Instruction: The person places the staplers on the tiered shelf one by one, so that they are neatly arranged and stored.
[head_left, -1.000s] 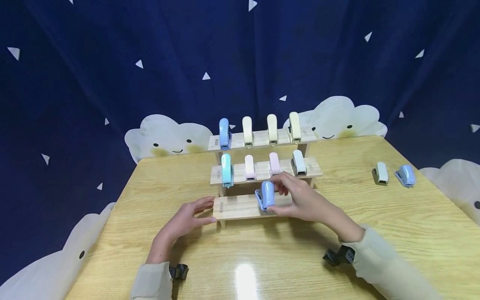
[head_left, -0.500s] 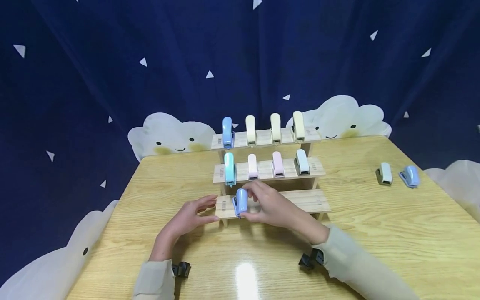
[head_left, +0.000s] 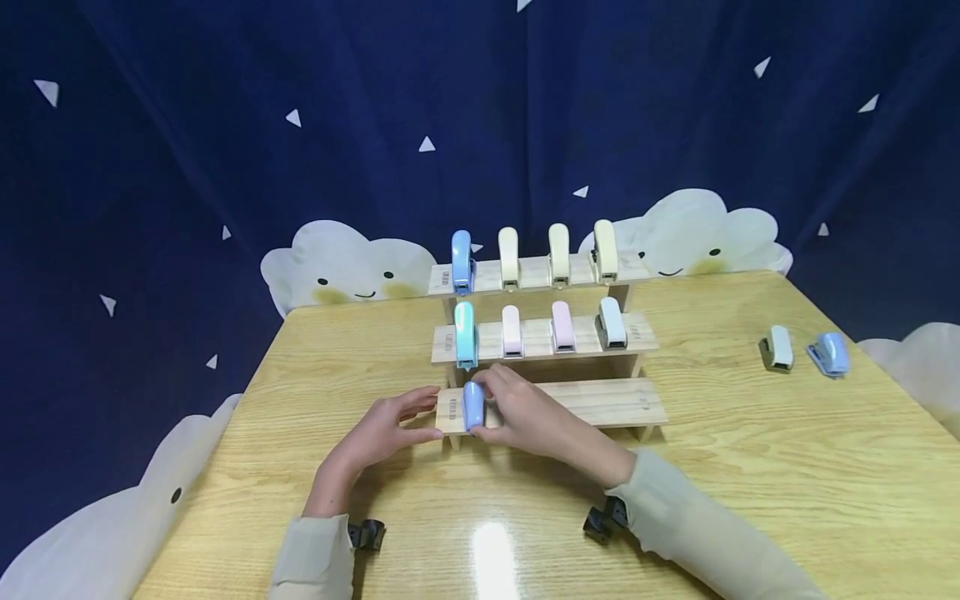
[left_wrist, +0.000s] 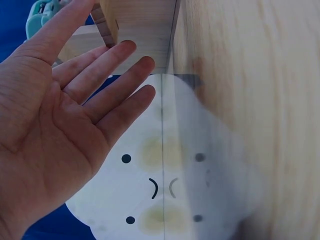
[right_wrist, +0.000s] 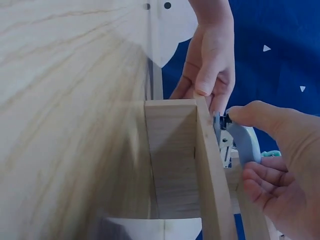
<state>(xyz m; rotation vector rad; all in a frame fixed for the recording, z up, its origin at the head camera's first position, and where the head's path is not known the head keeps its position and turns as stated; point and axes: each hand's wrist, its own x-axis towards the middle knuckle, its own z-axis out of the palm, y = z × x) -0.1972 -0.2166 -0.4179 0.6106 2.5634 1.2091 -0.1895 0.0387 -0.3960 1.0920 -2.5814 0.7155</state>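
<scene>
A periwinkle-blue stapler (head_left: 473,407) stands at the left end of the wooden rack's lowest shelf (head_left: 585,403). My right hand (head_left: 525,415) pinches it between thumb and fingers; in the right wrist view the thumb and fingertips grip both ends of the stapler (right_wrist: 245,142). Beside the shelf's left end is my left hand (head_left: 386,429), its fingers extended and slightly bent, the tips at the board's edge. The left wrist view shows this hand (left_wrist: 65,115) with palm and spread fingers holding nothing.
On the middle shelf stand a teal stapler (head_left: 466,333), two pink ones and a white one (head_left: 612,322). The top shelf bears a blue stapler (head_left: 462,260) and several cream ones. Another white stapler (head_left: 777,347) and a blue one (head_left: 830,353) sit on the table at right.
My right hand has carried the periwinkle-blue stapler leftward along the lowest shelf to its left end and turned it straighter. My left hand has stayed beside the shelf.
</scene>
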